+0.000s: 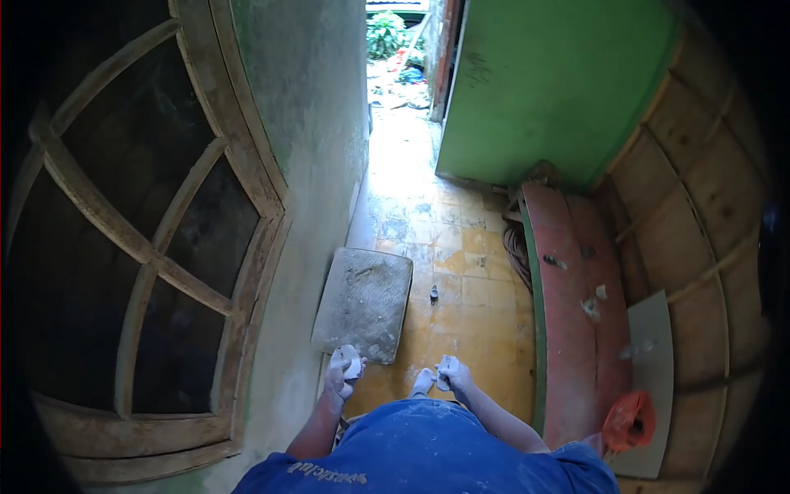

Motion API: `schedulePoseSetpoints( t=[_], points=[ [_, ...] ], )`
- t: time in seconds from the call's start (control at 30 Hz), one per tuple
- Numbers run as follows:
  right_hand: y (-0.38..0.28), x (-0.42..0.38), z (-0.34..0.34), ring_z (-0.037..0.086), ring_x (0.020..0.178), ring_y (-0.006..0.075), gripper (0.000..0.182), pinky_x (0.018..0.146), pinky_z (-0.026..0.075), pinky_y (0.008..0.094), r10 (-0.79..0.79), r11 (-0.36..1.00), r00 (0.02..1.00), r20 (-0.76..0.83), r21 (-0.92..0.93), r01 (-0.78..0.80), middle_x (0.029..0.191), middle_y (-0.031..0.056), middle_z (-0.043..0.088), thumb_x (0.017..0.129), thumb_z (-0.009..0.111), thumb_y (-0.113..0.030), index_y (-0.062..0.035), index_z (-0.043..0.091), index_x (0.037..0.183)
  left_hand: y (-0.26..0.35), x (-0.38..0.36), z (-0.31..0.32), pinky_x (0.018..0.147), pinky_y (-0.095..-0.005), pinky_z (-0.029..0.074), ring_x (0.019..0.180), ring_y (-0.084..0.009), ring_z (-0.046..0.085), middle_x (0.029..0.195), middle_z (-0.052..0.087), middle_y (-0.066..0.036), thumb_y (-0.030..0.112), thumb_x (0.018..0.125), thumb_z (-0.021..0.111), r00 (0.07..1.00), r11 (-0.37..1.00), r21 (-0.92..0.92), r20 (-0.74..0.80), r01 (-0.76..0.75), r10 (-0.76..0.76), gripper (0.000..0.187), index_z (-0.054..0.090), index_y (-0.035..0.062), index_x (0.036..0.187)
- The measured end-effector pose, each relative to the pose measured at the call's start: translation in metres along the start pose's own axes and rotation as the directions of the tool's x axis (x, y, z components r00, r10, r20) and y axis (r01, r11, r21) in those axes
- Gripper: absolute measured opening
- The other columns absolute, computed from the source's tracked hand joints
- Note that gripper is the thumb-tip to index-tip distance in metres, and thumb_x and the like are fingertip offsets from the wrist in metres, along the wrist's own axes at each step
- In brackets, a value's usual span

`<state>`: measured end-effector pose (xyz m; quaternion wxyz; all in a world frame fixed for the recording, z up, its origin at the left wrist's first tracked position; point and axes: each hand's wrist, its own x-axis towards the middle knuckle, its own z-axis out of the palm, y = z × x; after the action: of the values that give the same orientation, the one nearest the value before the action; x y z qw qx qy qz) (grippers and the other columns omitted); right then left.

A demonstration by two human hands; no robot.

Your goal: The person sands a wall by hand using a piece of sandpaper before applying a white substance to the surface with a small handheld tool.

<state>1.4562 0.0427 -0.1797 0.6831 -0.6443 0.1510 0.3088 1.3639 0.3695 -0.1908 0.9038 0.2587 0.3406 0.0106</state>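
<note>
Left grip (335, 382) holds a white, round-edged piece (351, 362) by the near edge of a stained grey slab (369, 288). Right grip (459, 378) holds a white, dark-marked block (446, 368) above the tiled floor (481, 296), right of the slab's near right corner. Farther off stands a small dark-and-light object (434, 293).

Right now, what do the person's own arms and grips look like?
Bare forearms below short blue sleeves. The blue shirt carries pale lettering and scattered pale specks. Left grip and right grip: bare, ungloved hands that look dusted with powder. No cables visible on them.
</note>
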Motion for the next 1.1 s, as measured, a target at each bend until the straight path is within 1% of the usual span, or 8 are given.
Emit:
schedulePoseSetpoints(
  t=[0.37,0.73,0.8,0.83,0.87,0.9,0.93,1.1],
  points=[
    [-0.223,0.144,-0.037,0.067,0.094,0.0244,0.057,0.079,0.058,0.0357,-0.281,0.952,0.930,0.239,-0.056,0.302,0.123,0.0168,0.061,0.088,0.061,-0.009,-0.0030,0.042,0.141,-0.033,0.103,0.132,0.073,-0.0496,0.058,0.095,-0.0365,0.064,0.111,0.060,-0.015,0.024,0.100,0.047,0.967,0.950,-0.304,-0.257,-0.074,-0.006,0.031,0.047,0.0150,0.130],
    [-0.344,0.275,-0.014,0.068,0.095,0.0248,0.056,0.076,0.057,0.0336,-0.148,0.937,0.878,0.455,-0.221,0.272,0.125,0.0156,0.059,0.090,0.060,-0.009,-0.0037,0.041,0.143,0.087,0.281,0.194,0.076,-0.0492,0.051,0.085,-0.0272,0.061,0.093,0.063,-0.007,0.031,0.091,0.055,0.896,0.747,-0.534,-0.403,-0.397,0.187,0.018,0.061,0.0152,0.098],
    [-0.357,0.318,-0.030,0.067,0.096,0.0253,0.055,0.078,0.058,0.0351,-0.178,0.929,0.899,0.401,-0.233,0.288,0.124,0.0158,0.059,0.090,0.060,-0.008,-0.0038,0.042,0.142,0.115,0.339,0.191,0.075,-0.0479,0.050,0.082,-0.0260,0.060,0.085,0.062,-0.006,0.032,0.090,0.056,0.858,0.649,-0.564,-0.373,-0.511,0.352,0.019,0.061,0.0147,0.090],
    [-0.360,0.334,-0.038,0.067,0.098,0.0258,0.054,0.079,0.058,0.0367,-0.212,0.928,0.919,0.333,-0.226,0.297,0.122,0.0159,0.059,0.090,0.059,-0.006,-0.0039,0.043,0.141,0.121,0.391,0.155,0.080,-0.0490,0.049,0.086,-0.0267,0.060,0.090,0.061,-0.006,0.036,0.090,0.055,0.817,0.619,-0.628,-0.049,-0.472,0.574,0.022,0.060,0.0144,0.094],
    [-0.374,0.341,-0.040,0.065,0.100,0.0255,0.051,0.081,0.059,0.0391,-0.219,0.930,0.926,0.307,-0.222,0.293,0.120,0.0162,0.059,0.091,0.058,-0.004,-0.0040,0.044,0.140,0.131,0.436,0.128,0.086,-0.0501,0.049,0.090,-0.0275,0.059,0.094,0.061,-0.006,0.039,0.091,0.054,0.627,0.602,-0.678,0.263,-0.421,0.734,0.027,0.060,0.0140,0.098],
    [-0.385,0.355,-0.042,0.065,0.100,0.0255,0.051,0.081,0.059,0.0391,-0.205,0.925,0.924,0.321,-0.244,0.291,0.120,0.0162,0.059,0.091,0.058,-0.004,-0.0040,0.044,0.140,0.153,0.429,0.165,0.093,-0.0510,0.045,0.097,-0.0285,0.057,0.101,0.059,-0.007,0.041,0.092,0.052,0.816,0.534,-0.684,-0.159,-0.497,0.556,0.030,0.058,0.0140,0.104],
    [-0.388,0.361,-0.047,0.064,0.100,0.0250,0.051,0.081,0.059,0.0391,-0.200,0.928,0.929,0.310,-0.244,0.282,0.120,0.0163,0.059,0.091,0.058,-0.004,-0.0039,0.044,0.140,0.180,0.412,0.207,0.100,-0.0520,0.042,0.105,-0.0296,0.055,0.108,0.058,-0.007,0.044,0.093,0.050,0.813,0.501,-0.650,-0.530,-0.572,0.241,0.035,0.057,0.0140,0.110],
    [-0.430,0.410,-0.052,0.064,0.100,0.0241,0.052,0.079,0.059,0.0389,-0.112,0.936,0.960,0.255,-0.297,0.188,0.119,0.0168,0.059,0.091,0.059,-0.003,-0.0039,0.043,0.140,0.259,0.511,0.182,0.107,-0.0514,0.036,0.125,-0.0282,0.046,0.133,0.053,-0.007,0.042,0.095,0.046,0.701,0.162,-0.682,-0.697,-0.713,0.150,0.038,0.056,0.0196,0.124]
  ],
)
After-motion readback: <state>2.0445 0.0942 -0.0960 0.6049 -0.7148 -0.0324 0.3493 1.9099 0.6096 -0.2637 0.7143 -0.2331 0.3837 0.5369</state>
